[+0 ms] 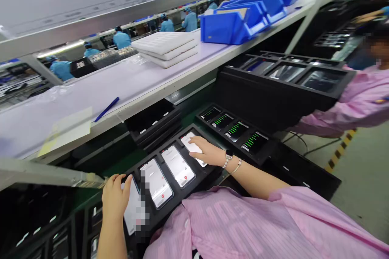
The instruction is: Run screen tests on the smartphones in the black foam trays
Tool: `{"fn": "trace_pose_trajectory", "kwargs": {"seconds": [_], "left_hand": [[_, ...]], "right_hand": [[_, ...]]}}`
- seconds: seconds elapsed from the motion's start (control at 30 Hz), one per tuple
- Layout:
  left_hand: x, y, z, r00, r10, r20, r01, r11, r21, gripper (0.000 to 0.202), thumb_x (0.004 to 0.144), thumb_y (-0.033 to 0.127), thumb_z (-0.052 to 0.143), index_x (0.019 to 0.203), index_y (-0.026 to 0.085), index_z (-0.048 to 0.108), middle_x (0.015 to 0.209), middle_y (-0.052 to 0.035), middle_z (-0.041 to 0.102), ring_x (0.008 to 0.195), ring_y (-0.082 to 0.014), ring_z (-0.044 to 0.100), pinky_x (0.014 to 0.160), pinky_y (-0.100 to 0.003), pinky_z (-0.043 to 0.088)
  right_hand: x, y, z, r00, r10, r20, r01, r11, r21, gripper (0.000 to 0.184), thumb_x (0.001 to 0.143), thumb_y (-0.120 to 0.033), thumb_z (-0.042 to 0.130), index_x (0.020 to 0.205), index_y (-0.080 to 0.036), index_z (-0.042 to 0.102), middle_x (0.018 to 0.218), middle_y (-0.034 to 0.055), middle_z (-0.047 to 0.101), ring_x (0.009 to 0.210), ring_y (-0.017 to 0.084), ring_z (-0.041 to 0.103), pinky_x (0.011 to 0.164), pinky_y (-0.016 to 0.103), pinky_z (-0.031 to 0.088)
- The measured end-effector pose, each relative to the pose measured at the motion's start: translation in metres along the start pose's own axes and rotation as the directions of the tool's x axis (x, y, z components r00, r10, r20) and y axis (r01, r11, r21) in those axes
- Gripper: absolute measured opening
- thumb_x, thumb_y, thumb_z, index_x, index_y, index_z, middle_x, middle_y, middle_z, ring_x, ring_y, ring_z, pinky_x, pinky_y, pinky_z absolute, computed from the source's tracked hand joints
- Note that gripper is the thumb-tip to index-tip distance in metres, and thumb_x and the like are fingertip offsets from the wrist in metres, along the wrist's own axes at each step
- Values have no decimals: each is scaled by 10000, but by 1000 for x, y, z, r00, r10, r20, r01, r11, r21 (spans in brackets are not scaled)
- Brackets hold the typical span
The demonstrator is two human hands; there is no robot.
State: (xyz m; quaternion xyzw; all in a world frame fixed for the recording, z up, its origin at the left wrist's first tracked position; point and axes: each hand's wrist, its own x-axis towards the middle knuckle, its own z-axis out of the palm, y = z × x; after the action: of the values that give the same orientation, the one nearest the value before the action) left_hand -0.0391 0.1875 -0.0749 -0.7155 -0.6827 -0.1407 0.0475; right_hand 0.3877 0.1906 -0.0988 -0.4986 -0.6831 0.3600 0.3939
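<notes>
A black foam tray [176,188] lies in front of me with smartphones in a row of slots, their screens lit white. My right hand [208,151] is over the phone at the far right [189,136], fingers stretched out and apart, fingertips at its screen. At the tray's left end my left hand [116,195] lies by the leftmost phone [131,206], fingers bent, thumb apart from them near its upper edge. Whether these fingers press the phone or the tray I cannot tell. Between my hands lie two more phones, a left one [156,182] and a right one [178,165].
Another black tray [264,154] holds phones showing green bars. Beside it, a pink-sleeved person [361,89] holds a stack of black trays [273,97]. Above, a shelf [146,91] carries a blue pen [106,109], white foam sheets [165,46] and blue bins [225,28].
</notes>
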Motion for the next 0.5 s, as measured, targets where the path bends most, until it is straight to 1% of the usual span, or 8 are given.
{"fn": "trace_pose_trajectory", "kwargs": {"seconds": [0.03, 0.1, 0.17, 0.23, 0.3, 0.33, 0.4, 0.5], "left_hand": [[-4, -3, 4, 999, -39, 16, 39, 999, -5, 615, 960, 625, 354, 1095, 153, 725, 1231, -203, 703, 1190, -386, 660, 1102, -561, 503], [-9, -2, 4, 997, -76, 11, 76, 997, -34, 660, 946, 655, 379, 1127, 118, 717, 1250, -230, 692, 1220, -412, 637, 1131, -591, 470], [-12, 3, 0, 995, -96, -16, 95, 993, -70, 691, 951, 664, 392, 1108, 76, 718, 1260, -276, 674, 1254, -448, 613, 1137, -618, 450], [-16, 9, -2, 992, -125, -30, 122, 988, -93, 665, 975, 644, 402, 1074, 68, 720, 1254, -289, 669, 1268, -448, 608, 1136, -601, 452], [-22, 14, -2, 989, -146, -20, 144, 985, -99, 577, 996, 611, 450, 1065, 105, 719, 1246, -247, 683, 1256, -401, 626, 1137, -542, 467], [-25, 15, 0, 989, -150, -9, 148, 984, -101, 520, 998, 594, 493, 1066, 131, 719, 1242, -215, 692, 1249, -373, 635, 1136, -506, 475], [-32, 16, 3, 987, -161, 12, 161, 981, -105, 435, 996, 563, 561, 1067, 165, 721, 1238, -171, 707, 1248, -335, 641, 1129, -455, 487], [-40, 15, 6, 980, -199, 29, 201, 974, -103, 393, 1019, 520, 562, 1051, 170, 737, 1214, -152, 722, 1234, -308, 649, 1105, -418, 508]], "right_hand": [[1, 1, 0, 999, 28, -15, -28, 999, 19, 433, 876, -391, 752, 1250, -195, 660, 1445, 169, 592, 1432, 306, 503, 1281, 538, 354], [6, 4, -3, 992, 109, -61, -105, 993, 56, 446, 890, -434, 711, 1265, -203, 640, 1436, 162, 597, 1401, 296, 531, 1258, 530, 384], [11, 6, -13, 973, 209, -97, -200, 975, 98, 495, 911, -469, 654, 1327, -205, 603, 1440, 165, 595, 1367, 290, 562, 1189, 512, 463], [14, 8, -25, 950, 304, -73, -293, 946, 137, 571, 900, -494, 643, 1380, -191, 575, 1402, 183, 624, 1284, 291, 626, 1038, 457, 571], [17, 11, -36, 929, 370, 18, -369, 918, 149, 601, 846, -503, 700, 1329, -155, 618, 1245, 194, 703, 1093, 280, 711, 853, 380, 618], [18, 13, -40, 917, 394, 68, -399, 906, 137, 584, 811, -502, 736, 1263, -142, 655, 1130, 187, 736, 966, 268, 731, 755, 350, 611], [21, 16, -43, 895, 424, 138, -438, 894, 93, 504, 724, -482, 802, 1088, -147, 707, 895, 149, 749, 715, 237, 702, 569, 310, 541], [26, 14, -44, 889, 426, 167, -437, 899, 36, 380, 602, -407, 875, 862, -200, 690, 645, 95, 680, 485, 222, 589, 429, 315, 416]]}}
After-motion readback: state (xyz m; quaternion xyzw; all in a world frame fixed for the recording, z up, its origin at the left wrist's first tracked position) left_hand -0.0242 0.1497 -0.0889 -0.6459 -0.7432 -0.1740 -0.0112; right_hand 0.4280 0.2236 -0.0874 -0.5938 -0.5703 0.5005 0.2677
